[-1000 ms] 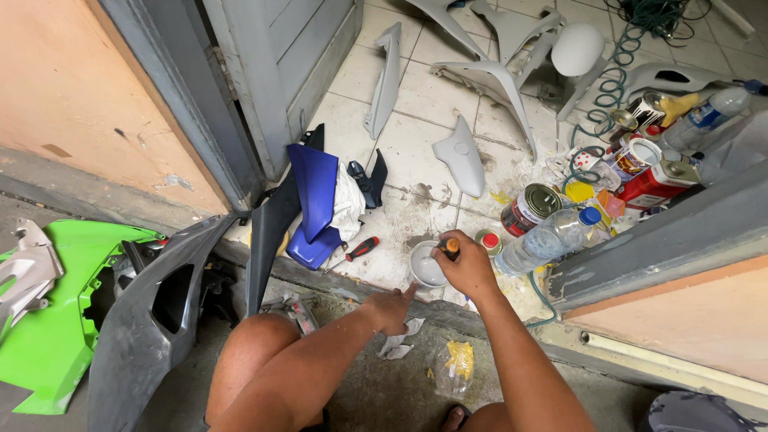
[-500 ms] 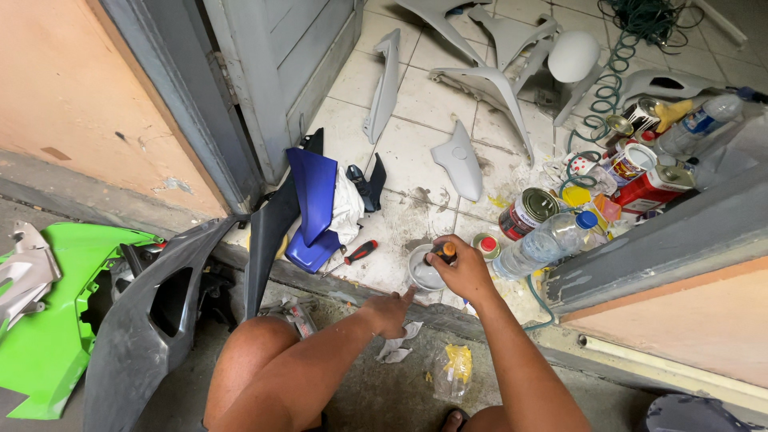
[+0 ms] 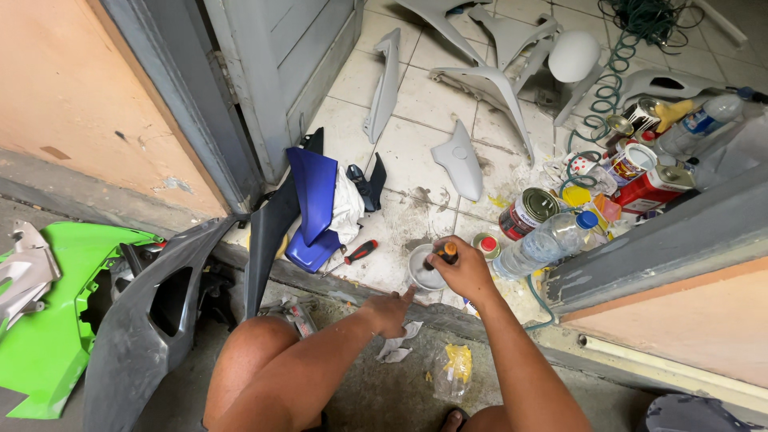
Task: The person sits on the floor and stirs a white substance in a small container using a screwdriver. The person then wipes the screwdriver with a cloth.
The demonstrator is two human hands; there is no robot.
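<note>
My right hand [image 3: 463, 274] grips a tool with an orange and black handle [image 3: 446, 252], its tip down inside a small grey-white can [image 3: 419, 266] on the tiled floor. My left hand [image 3: 388, 310] rests at the step edge, its index finger touching the can's near side. A red-handled screwdriver [image 3: 355, 254] lies on the tiles to the left of the can. My bare knee [image 3: 256, 352] is in the foreground.
Paint cans [image 3: 526, 213], a clear bottle with a blue cap [image 3: 548, 241] and small tins crowd the right. A blue fairing [image 3: 310, 204], grey primed panels [image 3: 460, 158], a dark fairing [image 3: 144, 320] and a green one [image 3: 50, 336] lie around. A coiled hose [image 3: 616, 84] lies far right.
My right hand has shifted slightly on the tool in the can. My left hand has stayed beside the can. The view has barely moved.
</note>
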